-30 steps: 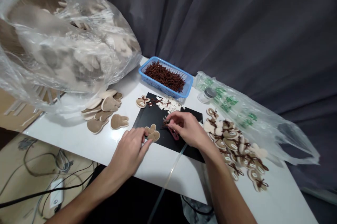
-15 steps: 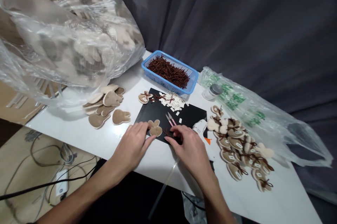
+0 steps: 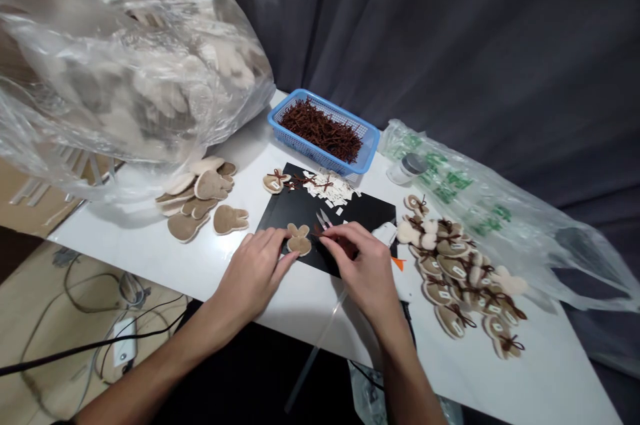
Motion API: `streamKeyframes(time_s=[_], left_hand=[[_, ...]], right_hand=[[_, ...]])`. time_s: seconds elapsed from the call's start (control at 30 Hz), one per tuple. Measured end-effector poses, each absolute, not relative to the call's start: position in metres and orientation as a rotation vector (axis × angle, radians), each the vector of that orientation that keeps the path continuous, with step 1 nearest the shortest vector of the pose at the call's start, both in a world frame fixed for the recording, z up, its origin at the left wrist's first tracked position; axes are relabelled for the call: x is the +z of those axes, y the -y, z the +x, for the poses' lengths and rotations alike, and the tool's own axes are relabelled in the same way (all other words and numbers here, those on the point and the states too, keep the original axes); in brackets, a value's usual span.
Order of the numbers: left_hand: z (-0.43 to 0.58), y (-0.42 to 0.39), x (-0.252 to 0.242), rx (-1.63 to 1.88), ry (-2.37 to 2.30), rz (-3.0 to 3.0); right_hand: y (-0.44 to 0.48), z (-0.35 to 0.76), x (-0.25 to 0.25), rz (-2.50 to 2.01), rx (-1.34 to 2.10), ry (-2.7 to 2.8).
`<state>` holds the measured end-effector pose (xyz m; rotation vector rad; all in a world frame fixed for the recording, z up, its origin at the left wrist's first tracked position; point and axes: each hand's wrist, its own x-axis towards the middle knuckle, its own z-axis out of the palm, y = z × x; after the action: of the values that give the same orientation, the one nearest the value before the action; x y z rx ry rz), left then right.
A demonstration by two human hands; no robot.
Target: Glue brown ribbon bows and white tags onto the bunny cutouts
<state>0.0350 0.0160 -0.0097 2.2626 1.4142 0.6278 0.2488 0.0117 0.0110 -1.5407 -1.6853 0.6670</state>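
Observation:
A tan, rabbit-shaped plush piece (image 3: pixel 299 242) lies on the black mat (image 3: pixel 280 215), ears pointing away from me. My left hand (image 3: pixel 260 262) grips its left edge between thumb and fingers. Just right of it, my right hand (image 3: pixel 361 257) pinches a brown ribbon bow (image 3: pixel 317 232), mostly covered by the fingertips. Small scissors (image 3: pixel 323 219) rest on the mat beyond those fingers, blades pointing away and handles hidden. Farther back on the mat is a pile of small white labels (image 3: pixel 333 190). A finished-looking rabbit with bow and label (image 3: pixel 275 181) sits at the mat's far left corner.
Plain rabbit pieces (image 3: pixel 200 202) are heaped at left below a large plastic bag (image 3: pixel 150 78). Behind stands a blue basket (image 3: pixel 370 157) of brown bows. At right are a jar (image 3: pixel 407 168), a glue gun (image 3: pixel 385 234), several bowed rabbits (image 3: pixel 453 268) and a clear bag (image 3: pixel 530 238).
My right hand has lifted slightly and turned, with the brown bow now pinched at its fingertips near the rabbit. The left hand stays at the rabbit's edge; the view has shifted slightly.

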Motion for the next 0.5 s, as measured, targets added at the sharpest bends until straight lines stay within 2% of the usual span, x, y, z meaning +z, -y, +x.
streamKeyframes(time_s=[0.17, 0.5], left_hand=[[0.036, -0.017, -0.009, 0.626, -1.426, 2.287], [0.037, -0.017, -0.014, 0.615, -1.43, 2.314]], right_hand=[[-0.032, 0.242, 0.015, -1.376, 0.868, 1.831], [-0.035, 0.239, 0.004, -1.391, 0.866, 1.827]])
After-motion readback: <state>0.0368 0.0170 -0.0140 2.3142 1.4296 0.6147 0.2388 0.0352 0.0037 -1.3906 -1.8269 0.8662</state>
